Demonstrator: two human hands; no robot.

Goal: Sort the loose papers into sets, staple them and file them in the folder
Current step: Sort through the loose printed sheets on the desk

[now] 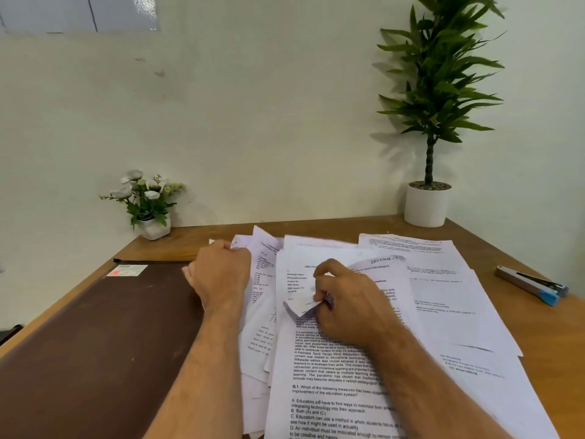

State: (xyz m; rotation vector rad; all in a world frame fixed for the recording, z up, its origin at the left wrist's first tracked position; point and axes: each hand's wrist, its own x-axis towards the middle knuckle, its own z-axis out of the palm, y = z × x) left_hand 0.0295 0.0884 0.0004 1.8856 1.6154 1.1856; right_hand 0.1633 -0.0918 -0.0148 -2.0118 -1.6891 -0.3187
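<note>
Several loose printed papers [443, 312] lie overlapped across the middle and right of the wooden desk [364, 226]. My left hand [221, 274] grips the far left edge of some sheets near the pile's top left corner. My right hand [345, 299] pinches the curled corner of a sheet on top of the pile, with its fingers bent round the paper. A dark brown folder [95, 343] lies closed on the left side of the desk, beside my left forearm. A stapler [531, 285] with a blue end rests at the right edge of the desk, apart from both hands.
A small white pot of white flowers [148, 204] stands at the desk's back left corner. A tall green plant in a white pot [427, 204] stands at the back right. A pale wall closes off the far side.
</note>
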